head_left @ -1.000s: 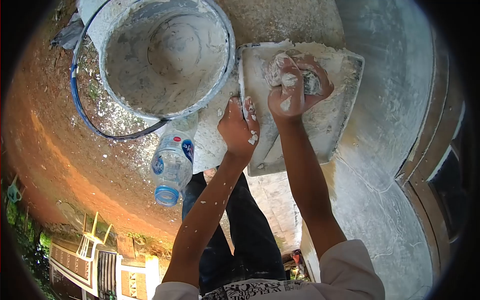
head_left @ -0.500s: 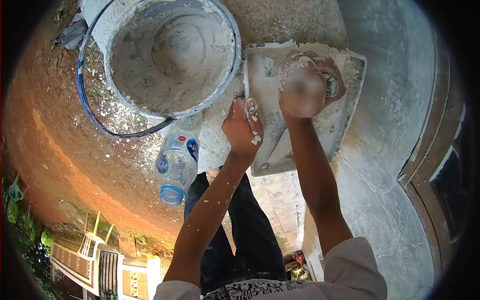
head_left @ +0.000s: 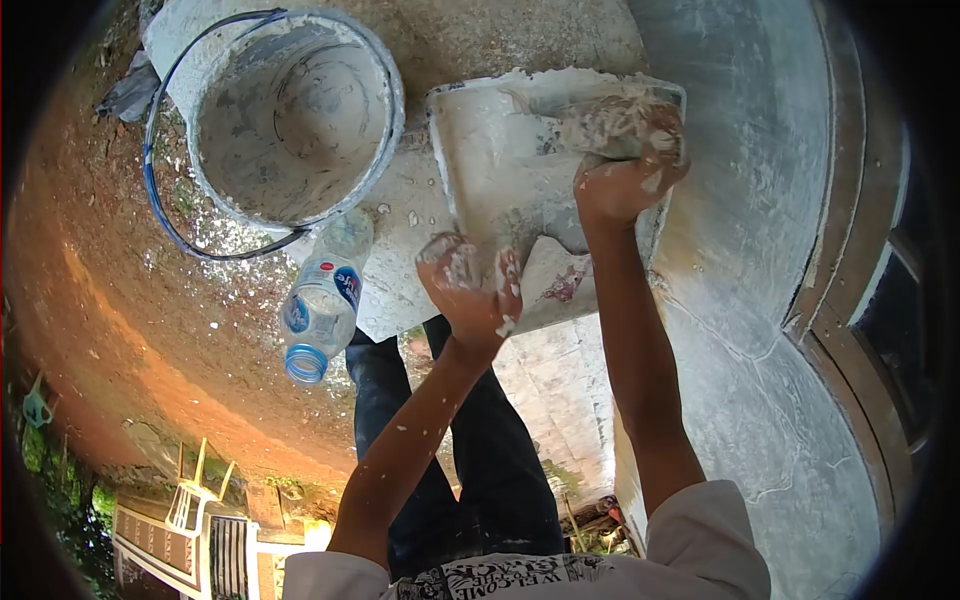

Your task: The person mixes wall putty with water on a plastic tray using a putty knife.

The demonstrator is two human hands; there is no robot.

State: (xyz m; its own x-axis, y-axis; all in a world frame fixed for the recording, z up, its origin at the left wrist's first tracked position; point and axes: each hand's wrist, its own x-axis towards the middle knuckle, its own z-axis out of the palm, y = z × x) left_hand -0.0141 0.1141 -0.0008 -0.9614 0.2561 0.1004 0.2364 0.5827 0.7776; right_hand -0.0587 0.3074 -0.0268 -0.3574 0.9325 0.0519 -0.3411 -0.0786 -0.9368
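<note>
A shallow rectangular tray (head_left: 446,165), smeared with pale wet plaster, lies in front of me. At its near left rim is my left hand (head_left: 465,290), fingers curled on the outer side and thumb on the inner side; whitish paste coats the fingers. My right hand (head_left: 622,180) is closed at the tray's far right, around a paste-covered object (head_left: 600,125) whose kind I cannot make out. Between the hands, a pale pointed patch (head_left: 555,270) with a reddish stain shows in the tray.
Left of the tray stands a plaster-coated bucket (head_left: 205,140) with a blue handle (head_left: 150,175). A clear plastic bottle (head_left: 325,305) with a blue neck lies beside it. At right runs a grey wall (head_left: 770,200) with a brown frame (head_left: 845,230). White splashes dot the brown ground (head_left: 110,260).
My view has shifted, moving the bucket, bottle and tray leftward. My right hand has turned and come off the tray's middle. The left thumb and fingers are farther apart; the stained patch now shows.
</note>
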